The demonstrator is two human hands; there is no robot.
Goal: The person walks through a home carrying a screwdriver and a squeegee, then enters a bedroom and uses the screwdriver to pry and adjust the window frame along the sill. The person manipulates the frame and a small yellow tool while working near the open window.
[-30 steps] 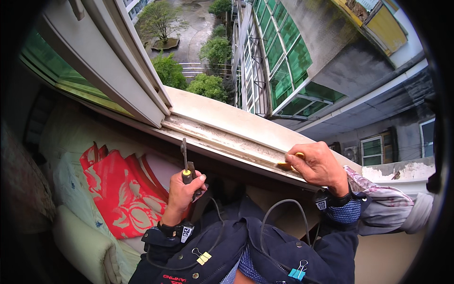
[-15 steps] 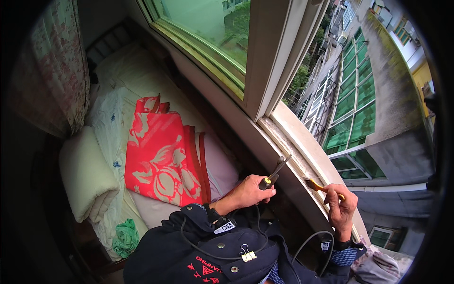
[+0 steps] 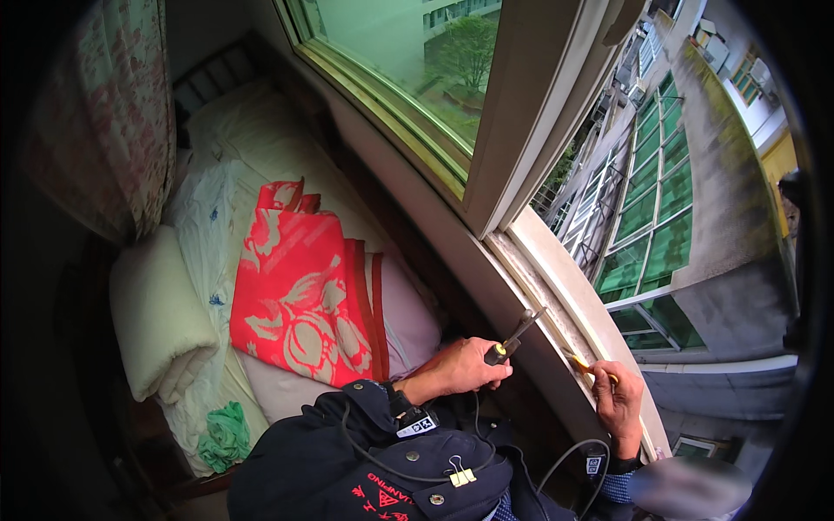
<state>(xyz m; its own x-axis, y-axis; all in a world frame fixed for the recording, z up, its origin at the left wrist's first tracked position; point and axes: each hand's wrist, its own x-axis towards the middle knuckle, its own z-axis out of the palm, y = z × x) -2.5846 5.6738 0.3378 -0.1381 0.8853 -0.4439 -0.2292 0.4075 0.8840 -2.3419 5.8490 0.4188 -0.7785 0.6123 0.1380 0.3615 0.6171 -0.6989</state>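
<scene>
My left hand point(image 3: 473, 366) is closed around a black-handled tool with a yellow band and a narrow metal blade point(image 3: 525, 325). Its blade points up and right, by the inner edge of the window track point(image 3: 556, 314); whether it touches is unclear. Farther right, my right hand point(image 3: 618, 401) grips a small yellow-handled brush point(image 3: 582, 363). The brush's tip is down at the track, its bristles hard to make out. Pale dirt lies along the track's groove.
A sliding window sash point(image 3: 508, 113) stands across the far part of the opening. Outside are buildings with green glass point(image 3: 647, 191). Left of me, a bed holds a folded red blanket point(image 3: 295, 295), a rolled quilt point(image 3: 161, 313) and a green cloth point(image 3: 224, 438). A cable point(image 3: 556, 456) loops between my arms.
My right hand and the brush have moved down slightly and to the left, onto the track. The left hand with its tool has shifted slightly right and down. The whole view has tilted slightly.
</scene>
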